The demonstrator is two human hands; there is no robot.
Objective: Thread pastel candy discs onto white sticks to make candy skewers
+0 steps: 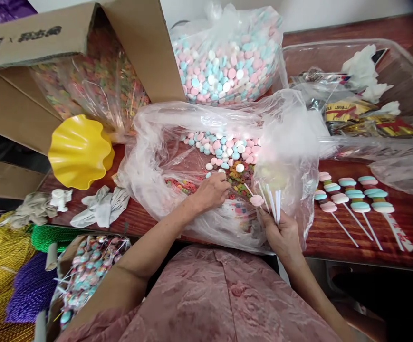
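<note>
My left hand (212,191) is over the candies in a spread-out clear plastic bag (149,142). Its fingers are curled together near the ring-shaped gummies (240,175), and whatever is between them is hidden. Several white sticks (277,204) are gripped in my right hand (281,232) at the bag's right side. One stick there carries a pink round candy (256,201). Pink, blue and white candies (224,147) lie in a loose pile farther back in the bag. Rows of candy skewers (361,206), with stacked candies on sticks, rest on the table to the right.
A big bag of pastel candies (224,66) stands behind, beside a cardboard box (138,42) holding bagged gummies. A yellow wavy bowl (80,152) is at left. A clear tray (406,57) with twist-tie packets sits back right. Below left, a box holds wrapped candy skewers (92,266).
</note>
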